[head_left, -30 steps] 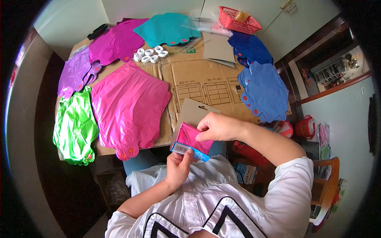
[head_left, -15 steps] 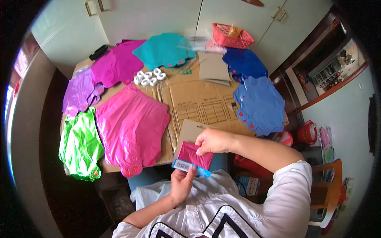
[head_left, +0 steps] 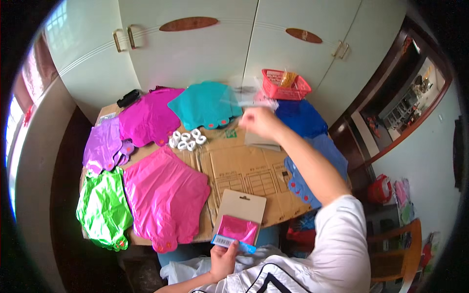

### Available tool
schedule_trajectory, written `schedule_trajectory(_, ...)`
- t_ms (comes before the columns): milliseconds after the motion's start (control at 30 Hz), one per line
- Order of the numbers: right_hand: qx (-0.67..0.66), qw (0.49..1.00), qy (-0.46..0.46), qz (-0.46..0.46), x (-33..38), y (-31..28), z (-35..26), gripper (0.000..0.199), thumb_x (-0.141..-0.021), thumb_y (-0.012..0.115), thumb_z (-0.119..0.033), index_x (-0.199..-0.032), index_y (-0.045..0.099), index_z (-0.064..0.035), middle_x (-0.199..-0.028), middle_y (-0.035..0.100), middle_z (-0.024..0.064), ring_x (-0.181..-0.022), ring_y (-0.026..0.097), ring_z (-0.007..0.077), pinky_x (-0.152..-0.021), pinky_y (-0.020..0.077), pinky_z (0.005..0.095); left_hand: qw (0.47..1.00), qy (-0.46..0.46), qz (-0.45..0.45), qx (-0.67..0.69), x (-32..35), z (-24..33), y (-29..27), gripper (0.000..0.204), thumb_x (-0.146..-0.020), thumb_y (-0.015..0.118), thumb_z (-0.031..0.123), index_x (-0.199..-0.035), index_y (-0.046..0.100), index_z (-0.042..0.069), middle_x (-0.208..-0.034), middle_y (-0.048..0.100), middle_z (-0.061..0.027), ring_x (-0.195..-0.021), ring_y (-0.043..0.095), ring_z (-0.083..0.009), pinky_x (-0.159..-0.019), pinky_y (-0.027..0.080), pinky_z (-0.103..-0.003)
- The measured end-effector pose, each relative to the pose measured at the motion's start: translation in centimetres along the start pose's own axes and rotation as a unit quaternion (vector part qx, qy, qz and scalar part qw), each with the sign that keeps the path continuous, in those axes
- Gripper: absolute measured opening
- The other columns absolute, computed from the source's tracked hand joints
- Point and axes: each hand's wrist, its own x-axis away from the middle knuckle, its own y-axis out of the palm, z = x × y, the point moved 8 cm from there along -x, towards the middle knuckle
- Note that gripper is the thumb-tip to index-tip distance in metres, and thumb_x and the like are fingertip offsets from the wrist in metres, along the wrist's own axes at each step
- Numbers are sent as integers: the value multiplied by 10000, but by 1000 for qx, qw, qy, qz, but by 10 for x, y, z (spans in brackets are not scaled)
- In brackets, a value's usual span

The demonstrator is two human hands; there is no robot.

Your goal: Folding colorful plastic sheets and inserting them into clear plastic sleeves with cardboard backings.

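Note:
My left hand (head_left: 224, 259) grips the lower edge of a brown backing card (head_left: 244, 202) at the near edge of the table. On the card lies a folded pink foil packet (head_left: 238, 229), with a blue label strip (head_left: 246, 247) bearing a barcode along its lower end. The card has a hanging slot at its top. My right hand (head_left: 259, 123) is held over the far part of the table, near the clear plastic bags (head_left: 244, 95) and beside the grey cards (head_left: 261, 141). Its fingers are bent and smeared by motion, so I cannot see anything in them.
Flat foil balloons lie around the table: green (head_left: 103, 207), pink (head_left: 166, 200), lilac (head_left: 102, 146), magenta (head_left: 151, 117), teal (head_left: 205, 105), dark blue (head_left: 303, 117) and light blue (head_left: 317, 166). White ribbon rolls (head_left: 187, 140) sit mid-table. A red basket (head_left: 286, 88) stands far back, by the cupboards.
My right hand has left the pink packet and reached away to the far side of the table. My left hand still holds the card. The view has tipped up, showing more of the cupboards.

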Motion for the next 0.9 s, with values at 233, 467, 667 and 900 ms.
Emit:
schedule_trajectory(233,152,947,260,109,-112,-13,164,416,-682,764,-446,-882,726,-83,-973,696,163,-892,672,305,-806,521,393,998,20,-4,-59,-7,0,-6,82,-909,632,95,-881,655,22,-778,647,3,-669,584,-80,-583,476,-246)
schedule_trajectory(467,-109,957,201,179,-103,-38,223,242,-738,743,-246,-854,733,-34,-818,721,118,-738,682,213,-689,520,339,994,10,-44,-104,-10,-1,-3,132,-906,653,139,-801,657,58,-687,603,46,-595,505,-44,-515,374,-225)
schedule_trajectory(667,49,989,-73,123,26,-50,-37,165,-808,658,-196,-725,651,-54,-698,633,125,-624,623,235,-558,463,357,994,-12,-45,-100,5,-4,-23,177,-921,633,134,-778,671,36,-700,577,81,-616,469,-14,-519,364,-207)
schedule_trajectory(900,161,984,-76,28,191,55,-83,209,-776,698,-246,-712,579,-87,-730,559,86,-661,577,300,-611,450,421,977,31,-136,-159,52,-7,-42,134,-912,637,109,-827,680,15,-724,632,53,-663,535,-24,-561,426,-211)
